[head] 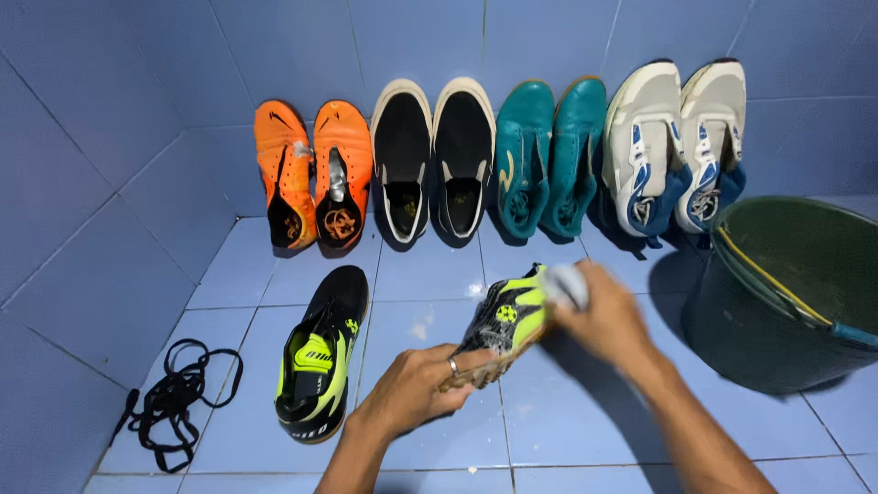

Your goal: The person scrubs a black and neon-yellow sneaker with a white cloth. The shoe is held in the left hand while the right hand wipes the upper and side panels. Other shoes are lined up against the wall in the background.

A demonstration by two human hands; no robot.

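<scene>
Black-and-yellow shoe [501, 322] gripped by left hand [416, 384]; right hand [605, 320], clutching a white cloth [567, 282], is mid-wipe; turning the shoe seems next.

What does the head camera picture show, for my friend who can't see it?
Two hands hold a black and yellow shoe over a blue tiled floor: the left hand grips its heel, the right hand presses a white cloth on its toe. Four pairs of shoes lean on the wall behind, beside a dark bucket.
</scene>
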